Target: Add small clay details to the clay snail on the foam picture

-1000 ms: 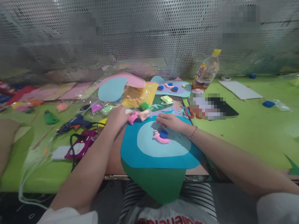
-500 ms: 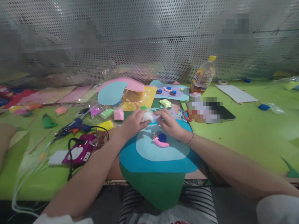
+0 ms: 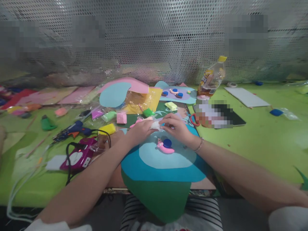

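A small, soft white lump (image 3: 156, 125) is held in the grip of the left hand (image 3: 141, 131) — pinched also by the right hand (image 3: 177, 129) — at eleven o'clock from a pink-and-blue snail-shaped figure (image 3: 166, 147) (on rounded pale-blue paper (image 3: 154, 159)).

The snail figure (image 3: 166, 145) lies on paper (image 3: 150, 158), the glue gun (image 3: 76, 127) left, the bottle (image 3: 209, 80) behind right.

Green-covered table (image 3: 260, 144) with glue gun (image 3: 77, 128), purple device (image 3: 83, 154), bottle (image 3: 213, 78), white panel (image 3: 247, 97).
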A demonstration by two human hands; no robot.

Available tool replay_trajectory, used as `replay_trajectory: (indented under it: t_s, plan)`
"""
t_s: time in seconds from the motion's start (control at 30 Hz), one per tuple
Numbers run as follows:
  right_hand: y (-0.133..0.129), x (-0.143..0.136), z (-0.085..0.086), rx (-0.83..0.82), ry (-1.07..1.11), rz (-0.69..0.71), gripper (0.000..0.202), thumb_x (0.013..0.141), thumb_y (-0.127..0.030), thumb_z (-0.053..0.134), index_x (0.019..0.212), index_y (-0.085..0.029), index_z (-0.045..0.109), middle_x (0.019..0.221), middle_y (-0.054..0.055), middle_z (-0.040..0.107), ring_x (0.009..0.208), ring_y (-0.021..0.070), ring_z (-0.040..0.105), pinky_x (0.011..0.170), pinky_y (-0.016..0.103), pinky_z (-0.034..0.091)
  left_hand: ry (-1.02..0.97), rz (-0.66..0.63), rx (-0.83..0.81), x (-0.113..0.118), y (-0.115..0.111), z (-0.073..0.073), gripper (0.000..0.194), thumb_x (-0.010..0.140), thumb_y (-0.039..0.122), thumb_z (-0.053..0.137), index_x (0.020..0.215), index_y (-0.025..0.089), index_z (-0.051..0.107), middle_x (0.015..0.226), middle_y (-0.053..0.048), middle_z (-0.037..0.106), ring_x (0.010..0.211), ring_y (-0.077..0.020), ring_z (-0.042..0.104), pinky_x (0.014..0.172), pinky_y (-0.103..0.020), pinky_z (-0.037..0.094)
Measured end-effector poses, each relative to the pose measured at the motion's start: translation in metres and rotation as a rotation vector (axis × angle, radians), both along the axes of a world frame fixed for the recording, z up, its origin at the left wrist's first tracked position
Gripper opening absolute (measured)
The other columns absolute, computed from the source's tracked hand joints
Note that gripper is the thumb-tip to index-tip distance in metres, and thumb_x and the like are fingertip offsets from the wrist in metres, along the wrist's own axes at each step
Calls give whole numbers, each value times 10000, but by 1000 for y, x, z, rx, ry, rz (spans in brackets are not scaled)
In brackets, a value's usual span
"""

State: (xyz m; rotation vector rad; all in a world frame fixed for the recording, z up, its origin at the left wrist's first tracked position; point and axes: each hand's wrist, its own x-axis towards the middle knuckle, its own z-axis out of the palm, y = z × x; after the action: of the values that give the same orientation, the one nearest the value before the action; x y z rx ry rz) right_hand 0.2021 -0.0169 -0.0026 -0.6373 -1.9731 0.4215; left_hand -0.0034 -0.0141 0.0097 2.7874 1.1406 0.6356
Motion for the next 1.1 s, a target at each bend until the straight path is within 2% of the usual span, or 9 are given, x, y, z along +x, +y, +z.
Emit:
replay_trajectory:
  t_s: [0.13,0.27,0.4,0.47,0.57,0.73,0.9,1.0,1.1]
  plan:
    - [3,2,-1,-65,-30,73,89,877,-224,568,943,-188,616,903,45,531,686,110,497,581,239,465,-3,-49,-43,-2,-3,3,295,939,335,390,1076,142,566,1030,-95,656,980,-210,605,845,-336,479]
    - [-2,3,3,-129,-133,101,47,864,-197,538,894,-178,568,913,40,510,625,89,469,548,226,441,10,-106,-19,0,-6,4,302,947,326,365,1004,129,586,982,-95,656,968,-207,597,847,-323,466]
    - [-8,-1,8,-130,-179,49,45,827,-171,499,783,-179,492,823,28,489,674,117,475,572,242,419,5,-111,-14,4,-5,4,298,947,335,372,932,132,588,920,-82,655,911,-199,598,815,-307,460]
    - [-6,-3,7,-181,-91,-21,60,827,-192,482,769,-185,469,744,13,483,679,127,483,577,249,412,-18,-40,-22,4,-3,4,308,946,358,374,929,136,587,916,-79,655,885,-197,603,785,-302,463]
    - [5,0,4,-401,188,-97,86,857,-271,447,818,-195,453,693,-10,511,604,108,500,551,243,429,-51,84,-19,0,0,4,348,934,417,388,931,131,585,891,-88,655,851,-209,612,756,-309,465]
    - [18,8,0,-670,564,-135,240,768,-362,591,847,-208,425,832,1,614,688,101,591,625,243,498,-23,198,-94,-6,4,6,365,930,436,384,974,142,596,945,-102,671,903,-241,624,784,-338,472]
    - [13,2,-1,-820,566,-5,387,675,-377,701,987,-208,547,781,-16,626,719,116,626,677,256,525,81,261,-151,-8,8,5,411,928,421,380,1268,216,489,1295,-64,565,1132,-266,551,884,-373,456]
    - [11,2,-3,-944,557,11,315,628,-366,752,859,-174,655,827,29,657,779,141,634,707,264,530,80,300,-129,-11,10,4,399,937,400,356,1284,254,489,1286,-42,576,1110,-264,565,859,-370,463]
    - [10,5,-3,-1027,577,44,350,598,-304,793,905,-165,698,915,52,673,806,142,627,708,256,524,62,296,-123,-13,12,4,407,939,395,352,1289,240,493,1266,-56,590,1097,-268,569,856,-381,464]
